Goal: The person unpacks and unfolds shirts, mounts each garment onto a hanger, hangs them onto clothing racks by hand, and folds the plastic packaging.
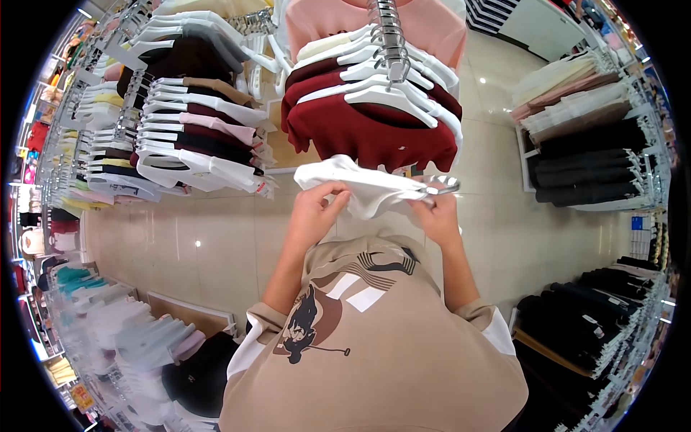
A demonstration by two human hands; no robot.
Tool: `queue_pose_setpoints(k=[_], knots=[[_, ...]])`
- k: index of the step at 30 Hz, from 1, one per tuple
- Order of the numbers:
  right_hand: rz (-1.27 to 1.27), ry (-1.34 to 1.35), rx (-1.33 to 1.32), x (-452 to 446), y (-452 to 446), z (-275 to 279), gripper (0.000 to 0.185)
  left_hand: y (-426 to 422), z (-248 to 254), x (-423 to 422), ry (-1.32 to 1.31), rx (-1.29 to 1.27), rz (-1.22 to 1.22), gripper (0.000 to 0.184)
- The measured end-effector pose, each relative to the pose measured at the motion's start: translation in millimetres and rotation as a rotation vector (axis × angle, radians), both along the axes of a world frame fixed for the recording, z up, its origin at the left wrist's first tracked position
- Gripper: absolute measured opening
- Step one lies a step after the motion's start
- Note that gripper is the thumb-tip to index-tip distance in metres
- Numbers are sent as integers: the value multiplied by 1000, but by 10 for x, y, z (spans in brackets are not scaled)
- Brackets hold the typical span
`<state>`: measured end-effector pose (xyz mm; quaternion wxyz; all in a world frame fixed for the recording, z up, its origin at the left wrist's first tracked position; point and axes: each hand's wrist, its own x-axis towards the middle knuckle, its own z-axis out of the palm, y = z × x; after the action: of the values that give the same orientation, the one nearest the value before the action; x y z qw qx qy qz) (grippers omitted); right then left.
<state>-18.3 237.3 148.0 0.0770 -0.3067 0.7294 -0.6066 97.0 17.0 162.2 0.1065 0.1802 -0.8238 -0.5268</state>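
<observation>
In front of my waist I hold a white hanger [345,173] with a white garment [371,205] hanging from it. My left hand [319,207] pinches the garment and hanger at the left end, thumb on top. At the other end, below the metal hook, my right hand [439,216] has its fingers closed on the garment; the hanger partly covers them. Just beyond my hands, dark red tops [345,129] hang on white hangers from a metal rail [390,43]. The lower part of the white garment is folded out of sight.
Racks of tops [198,144] stand at the left, with pale clothes [137,338] at the lower left. Dark trousers [586,173] hang at the right, more dark clothes [568,317] at the lower right. A glossy tiled floor [209,245] runs between them. A pink top [432,25] hangs behind the red ones.
</observation>
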Motion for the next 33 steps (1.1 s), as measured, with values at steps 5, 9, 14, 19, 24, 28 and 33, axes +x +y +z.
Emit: queue_pose_setpoints(k=[5,9,14,19,24,28,33], knots=[[-82,-39,-85,-226,118,-72,28,-187,-88,220,120,171,152,14],[-100,-60,-115,-430,251,-130,34,-575,-61,501,106,202,322,12],[-67,-142,-206,-757,507,28,37,-1105,91,818,69,5,362,12],[-98,-130,-402,-1141,767,128,40,-1259,353,797,18,-151,365,12],[-158,-280,-697,-1248,802,243,40,-1264,248,685,42,-143,361,15],[-131,-245,-502,-1079,839,146,37,-926,342,540,202,101,232,24],[94,-55,-136,-814,549,421,30,-536,572,315,121,134,-124,40]])
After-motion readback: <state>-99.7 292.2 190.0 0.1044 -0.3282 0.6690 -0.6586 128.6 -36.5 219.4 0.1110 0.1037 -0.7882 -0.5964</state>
